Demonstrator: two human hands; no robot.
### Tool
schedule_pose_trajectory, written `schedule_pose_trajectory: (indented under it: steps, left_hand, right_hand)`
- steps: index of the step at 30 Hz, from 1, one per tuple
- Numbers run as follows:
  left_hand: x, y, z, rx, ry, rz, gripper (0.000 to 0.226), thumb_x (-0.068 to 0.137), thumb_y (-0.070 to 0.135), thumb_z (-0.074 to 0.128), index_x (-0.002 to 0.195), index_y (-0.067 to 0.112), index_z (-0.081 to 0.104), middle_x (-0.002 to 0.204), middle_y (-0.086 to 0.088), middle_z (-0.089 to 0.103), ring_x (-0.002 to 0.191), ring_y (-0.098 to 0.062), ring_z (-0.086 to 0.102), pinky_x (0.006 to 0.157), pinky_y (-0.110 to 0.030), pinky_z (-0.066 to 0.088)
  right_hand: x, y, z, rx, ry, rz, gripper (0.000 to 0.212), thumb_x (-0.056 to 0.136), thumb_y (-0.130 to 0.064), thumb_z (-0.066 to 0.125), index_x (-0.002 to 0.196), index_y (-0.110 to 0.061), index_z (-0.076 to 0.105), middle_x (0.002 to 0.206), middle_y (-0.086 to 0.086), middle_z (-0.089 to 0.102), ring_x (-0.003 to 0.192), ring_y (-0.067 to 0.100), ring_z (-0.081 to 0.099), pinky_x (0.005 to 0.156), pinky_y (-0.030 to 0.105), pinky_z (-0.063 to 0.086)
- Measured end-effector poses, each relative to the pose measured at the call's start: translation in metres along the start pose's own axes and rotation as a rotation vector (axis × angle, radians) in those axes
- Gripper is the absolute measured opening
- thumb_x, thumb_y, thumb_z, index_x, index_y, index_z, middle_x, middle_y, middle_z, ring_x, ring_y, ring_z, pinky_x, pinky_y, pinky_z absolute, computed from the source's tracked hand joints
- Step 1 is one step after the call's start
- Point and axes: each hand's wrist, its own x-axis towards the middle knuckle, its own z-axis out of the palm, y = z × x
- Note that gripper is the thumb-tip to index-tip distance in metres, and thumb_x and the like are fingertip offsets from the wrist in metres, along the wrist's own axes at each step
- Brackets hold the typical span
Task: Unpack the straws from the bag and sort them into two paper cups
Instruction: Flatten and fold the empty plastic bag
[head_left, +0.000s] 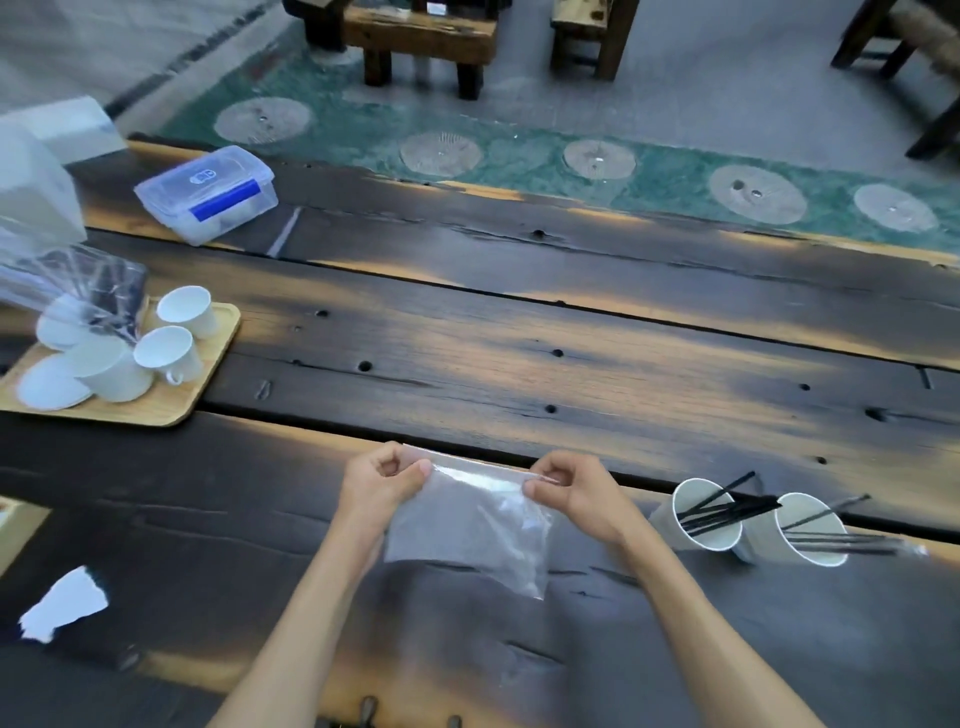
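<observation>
Near edge of the dark wood table (519, 364), centre: both hands hold 1 clear plastic bag (467, 530) by its top edge. Left hand (379, 486) pinches the top-left corner, thumb & fingers closed on the plastic. Right hand (576, 496) pinches the top-right corner the same way, fingers curled in. Hands are apart w/ the bag's top edge pulled straight between them; the rest of the bag hangs down toward the near side, looks empty.

To the right, near the right hand: 2 white paper cups, touching side by side. Left cup (696, 514) and right cup (800, 530) each hold thin black straws (727, 506), tips leaning out to the right. Exact straw count per cup can't be read, several in each.

Far left: 1 light wood tray (208, 364) w/ white cups (171, 353) – approx 4, some w/ handles – plus 1 flat white round piece; partly covered by crinkled clear plastic (78, 291), so count isn't sure. Beyond the tray, 1 clear lidded box (208, 192) w/ a blue strip. Near left on the table, 1 white scrap (67, 603).

Past the table's far edge: green floor mat (519, 156) w/ pale round patches, 6 visible.
</observation>
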Motion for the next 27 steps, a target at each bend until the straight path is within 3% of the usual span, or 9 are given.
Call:
schedule_pose_trajectory:
  steps: [2, 6, 11, 13, 16, 19, 21, 24, 27]
  left_hand:
    - [-0.011, 0.005, -0.008, -0.082, 0.046, -0.010, 0.024, 0.080, 0.009, 0.074, 0.075, -0.008, 0.058, 0.073, -0.015, 0.060, 0.071, -0.025, 0.053, 0.068, -0.035, 0.043]
    - [-0.045, 0.011, -0.012, -0.173, 0.087, -0.067, 0.012, 0.086, 0.010, 0.070, 0.087, -0.001, 0.067, 0.086, -0.017, 0.073, 0.077, -0.028, 0.067, 0.069, -0.035, 0.055]
    - [-0.098, -0.015, -0.013, -0.149, 0.144, -0.175, 0.020, 0.085, 0.015, 0.072, 0.098, 0.000, 0.074, 0.099, -0.023, 0.075, 0.090, -0.037, 0.073, 0.084, -0.049, 0.055]
    - [-0.120, -0.025, -0.013, -0.174, 0.231, -0.181, 0.024, 0.081, 0.018, 0.075, 0.096, 0.000, 0.075, 0.097, -0.023, 0.076, 0.090, -0.039, 0.073, 0.081, -0.048, 0.057]
    - [-0.154, -0.032, -0.015, -0.242, 0.433, -0.164, 0.018, 0.085, 0.012, 0.071, 0.094, -0.003, 0.073, 0.091, -0.019, 0.077, 0.080, -0.030, 0.075, 0.065, -0.036, 0.060]
    - [-0.187, -0.038, -0.021, -0.365, 0.598, -0.176, 0.015, 0.088, 0.010, 0.068, 0.094, -0.003, 0.072, 0.088, -0.018, 0.077, 0.071, -0.026, 0.075, 0.057, -0.034, 0.060]
    - [-0.209, -0.043, -0.029, -0.412, 0.636, -0.196, 0.016, 0.089, 0.011, 0.067, 0.095, -0.002, 0.072, 0.089, -0.016, 0.078, 0.072, -0.026, 0.075, 0.056, -0.034, 0.060]
    - [-0.246, -0.058, -0.042, -0.345, 0.625, -0.271, 0.022, 0.088, 0.024, 0.069, 0.098, 0.005, 0.072, 0.091, -0.011, 0.079, 0.081, -0.025, 0.076, 0.068, -0.032, 0.058]
    - [-0.282, -0.088, -0.058, -0.378, 0.727, -0.320, 0.034, 0.087, 0.024, 0.071, 0.103, -0.006, 0.067, 0.086, -0.017, 0.078, 0.070, -0.023, 0.073, 0.067, -0.031, 0.052]
  right_hand:
    - [-0.006, -0.001, 0.004, 0.202, 0.028, 0.021, 0.015, 0.082, -0.020, 0.076, 0.077, -0.011, 0.065, 0.064, -0.002, 0.056, 0.061, 0.009, 0.047, 0.060, 0.021, 0.038]
    - [-0.012, -0.003, 0.022, 0.447, 0.086, 0.021, 0.015, 0.088, -0.008, 0.068, 0.076, -0.013, 0.062, 0.061, 0.001, 0.054, 0.054, 0.009, 0.045, 0.053, 0.026, 0.032]
    - [-0.020, -0.012, 0.033, 0.562, 0.070, 0.016, 0.006, 0.088, -0.004, 0.066, 0.083, -0.002, 0.065, 0.069, 0.012, 0.067, 0.061, 0.021, 0.062, 0.061, 0.034, 0.052]
    - [-0.025, -0.015, 0.038, 0.567, -0.015, 0.049, 0.011, 0.088, -0.009, 0.068, 0.086, 0.001, 0.064, 0.078, 0.021, 0.068, 0.071, 0.032, 0.064, 0.070, 0.046, 0.054]
    - [-0.038, -0.016, 0.051, 0.503, -0.237, 0.107, 0.015, 0.091, -0.014, 0.066, 0.098, 0.000, 0.065, 0.093, 0.019, 0.075, 0.081, 0.037, 0.072, 0.076, 0.048, 0.058]
    - [-0.054, -0.012, 0.075, 0.414, -0.404, 0.144, 0.022, 0.093, -0.010, 0.063, 0.112, 0.001, 0.063, 0.107, 0.020, 0.075, 0.096, 0.037, 0.072, 0.082, 0.048, 0.059]
    - [-0.062, -0.007, 0.094, 0.365, -0.408, 0.125, 0.019, 0.094, -0.009, 0.062, 0.109, 0.001, 0.064, 0.103, 0.019, 0.076, 0.094, 0.036, 0.073, 0.075, 0.043, 0.060]
    - [-0.073, -0.009, 0.127, 0.302, -0.431, 0.094, 0.012, 0.094, -0.010, 0.061, 0.103, -0.002, 0.064, 0.097, 0.016, 0.077, 0.086, 0.030, 0.075, 0.068, 0.036, 0.057]
    - [-0.086, -0.014, 0.164, 0.206, -0.509, 0.056, 0.007, 0.093, -0.010, 0.060, 0.089, -0.004, 0.062, 0.079, 0.008, 0.074, 0.064, 0.015, 0.070, 0.057, 0.029, 0.052]
